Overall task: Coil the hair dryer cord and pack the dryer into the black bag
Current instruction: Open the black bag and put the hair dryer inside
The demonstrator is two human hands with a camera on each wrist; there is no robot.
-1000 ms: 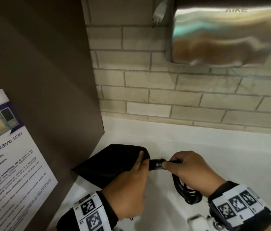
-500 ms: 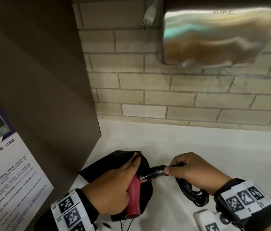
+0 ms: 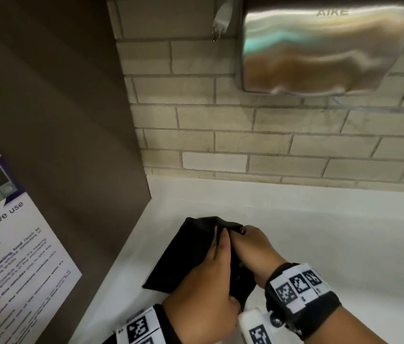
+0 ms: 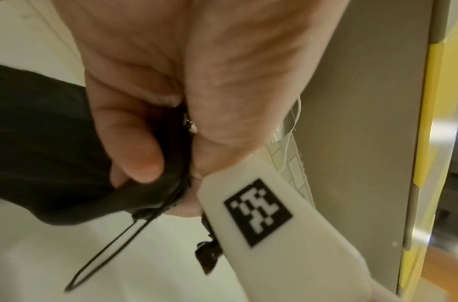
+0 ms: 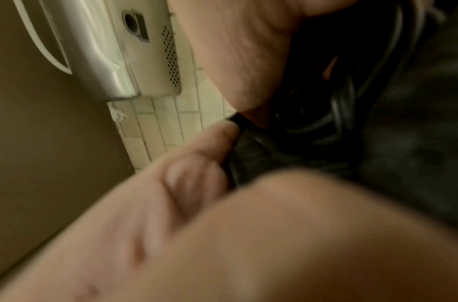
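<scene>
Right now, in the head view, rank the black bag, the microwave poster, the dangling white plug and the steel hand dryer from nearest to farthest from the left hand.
1. black bag: gripped by the left hand, on the white counter.
2. microwave poster: left, on the brown panel.
3. white plug and steel hand dryer: both high on the brick wall, too close to call.

The black fabric bag [image 3: 191, 254] lies on my white desk [image 3: 320, 234], near its left end, with the steel wall-mounted hand dryer [image 3: 320, 48] far right above.

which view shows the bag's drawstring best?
Left wrist: the drawstring hangs in a thin loop from the black bag mouth, gripped by the left hand. Head and right wrist views don't show it.
</scene>
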